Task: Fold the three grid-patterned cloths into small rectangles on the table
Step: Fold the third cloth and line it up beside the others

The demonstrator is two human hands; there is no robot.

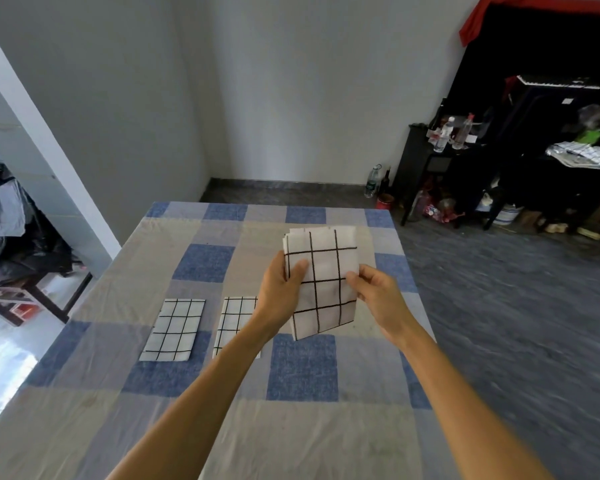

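Note:
A folded white cloth with a black grid (323, 282) is held up above the table, a small rectangle of several layers. My left hand (282, 292) grips its left edge with the thumb on the front. My right hand (378, 294) pinches its right edge. Two more grid cloths lie folded flat on the table: one at the left (174, 329), and one in the middle (234, 320), partly hidden behind my left forearm.
The table wears a blue, grey and beige checked cover (302, 368). Its right edge meets dark grey floor (499, 323). A dark shelf with bottles (445, 133) stands at the far right. Chairs and clothes (11, 237) crowd the left.

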